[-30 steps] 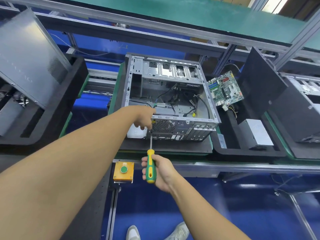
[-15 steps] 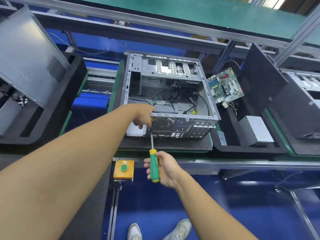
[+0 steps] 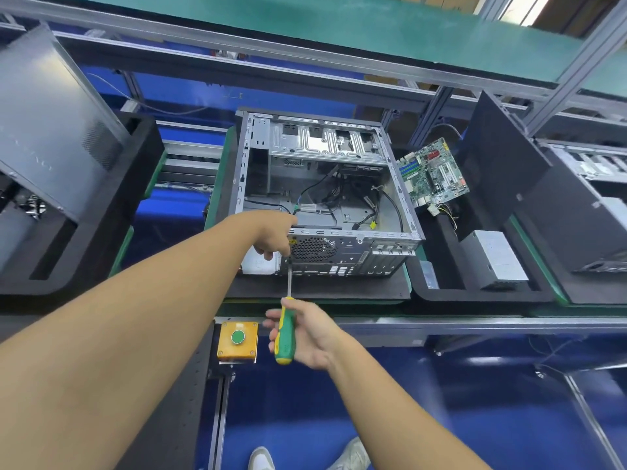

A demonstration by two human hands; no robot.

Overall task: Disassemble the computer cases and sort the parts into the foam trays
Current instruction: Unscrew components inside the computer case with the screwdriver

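The computer case [image 3: 325, 198] lies on its side on a black foam pad [image 3: 305, 290] in front of me. Its open side faces up and its rear panel, with the round fan grille and the ports, is turned toward me, so its long axis runs away from me. It is bare grey metal, and inside I see loose black cables and an empty drive cage at the far end. I hold one screwdriver [image 3: 285, 334] with a green and yellow handle. Its long axis also runs away from me, the handle near my body and the thin steel shaft pointing at the left part of the rear panel. My right hand [image 3: 305, 334] is wrapped loosely round the handle. My left hand [image 3: 274, 235] is well apart from it, at the near top edge of the case, with the fingers curled down where the tip meets the panel; I cannot tell if they pinch anything. I count two cases: this one and a second case [image 3: 583, 205] at the far right. In the foam tray [image 3: 475, 293] between them there are one green circuit board [image 3: 434, 174], one grey power supply [image 3: 498, 256] and one black side panel [image 3: 492, 164], which stands tilted. One yellow box with a green button [image 3: 237, 337] sits just left of my right hand.
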